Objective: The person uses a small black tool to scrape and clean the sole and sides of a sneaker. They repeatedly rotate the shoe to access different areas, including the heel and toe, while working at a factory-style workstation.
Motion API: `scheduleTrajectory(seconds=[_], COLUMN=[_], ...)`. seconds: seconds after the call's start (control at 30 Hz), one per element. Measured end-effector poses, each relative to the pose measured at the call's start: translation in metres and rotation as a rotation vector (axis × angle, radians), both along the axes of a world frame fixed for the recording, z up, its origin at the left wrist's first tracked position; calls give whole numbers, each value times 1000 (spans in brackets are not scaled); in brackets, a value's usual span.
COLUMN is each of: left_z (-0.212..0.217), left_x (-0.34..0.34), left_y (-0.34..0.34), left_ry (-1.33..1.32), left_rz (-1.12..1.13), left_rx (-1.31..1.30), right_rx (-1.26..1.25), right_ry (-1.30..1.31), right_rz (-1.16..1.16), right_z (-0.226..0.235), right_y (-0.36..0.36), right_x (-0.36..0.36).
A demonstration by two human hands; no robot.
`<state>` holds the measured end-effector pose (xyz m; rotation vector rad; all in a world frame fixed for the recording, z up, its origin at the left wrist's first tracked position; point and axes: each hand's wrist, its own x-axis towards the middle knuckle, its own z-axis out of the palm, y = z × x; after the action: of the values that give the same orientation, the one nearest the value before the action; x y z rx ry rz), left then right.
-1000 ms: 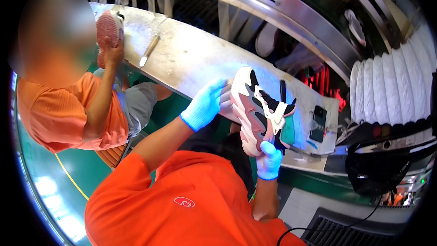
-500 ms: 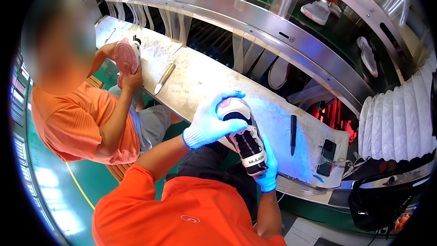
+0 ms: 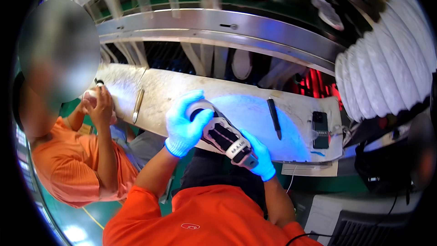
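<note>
A black, white and grey sneaker point(image 3: 221, 135) is held tilted in front of me, above the near edge of the worktable point(image 3: 182, 85). Its toe points up and left. My left hand point(image 3: 186, 122), in a white knit glove tinted blue by the light, is closed round the toe with the thumb over the top. My right hand point(image 3: 258, 157), gloved alike, wraps the heel end from the right; some of its fingers are behind the shoe. To the right on the table lies a dark, slim, pointed tool point(image 3: 274, 118).
A light-handled knife point(image 3: 138, 106) lies on the table's left part. A black phone point(image 3: 320, 130) rests at the right end, near a white ribbed hose point(image 3: 387, 64). Behind the table runs a metal-framed conveyor point(image 3: 191, 27) with shoes. A person in orange point(image 3: 86, 159) sits at left.
The view has swung right and shifted. The sneaker has tilted further, its toe moving left, with both hands still on it. The co-worker's hands and shoe have turned.
</note>
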<state>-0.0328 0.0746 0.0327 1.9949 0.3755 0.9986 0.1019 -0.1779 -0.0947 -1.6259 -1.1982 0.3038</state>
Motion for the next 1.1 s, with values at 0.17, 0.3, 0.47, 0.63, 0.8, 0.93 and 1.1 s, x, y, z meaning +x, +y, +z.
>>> scheduleTrajectory(seconds=[0.17, 0.3, 0.47, 0.63, 0.8, 0.93, 1.1], left_z=[-13, -80, -67, -20, -18, -27, -23], left_x=[5, -33, -43, -24, 22, 31, 33], left_y=[5, 47, 54, 42, 22, 42, 41], left_ry=[-2, 131, 483, 711, 839, 715, 792], left_rz=[135, 166, 102, -93, -48, -128, -79], left_rx=[-540, -432, -140, 379, 523, 257, 311], right_rx=[117, 172, -450, -329, -108, -136, -95], right_ry=[291, -125, -407, -123, 276, 41, 53], right_rz=[-358, -747, -847, -717, -553, -518, -526], right_z=[-14, -10, -4, -2, 9, 16, 15], right_y=[9, 36, 37, 27, 5, 4, 11], right_x=[5, 41, 90, 69, 31, 7, 8])
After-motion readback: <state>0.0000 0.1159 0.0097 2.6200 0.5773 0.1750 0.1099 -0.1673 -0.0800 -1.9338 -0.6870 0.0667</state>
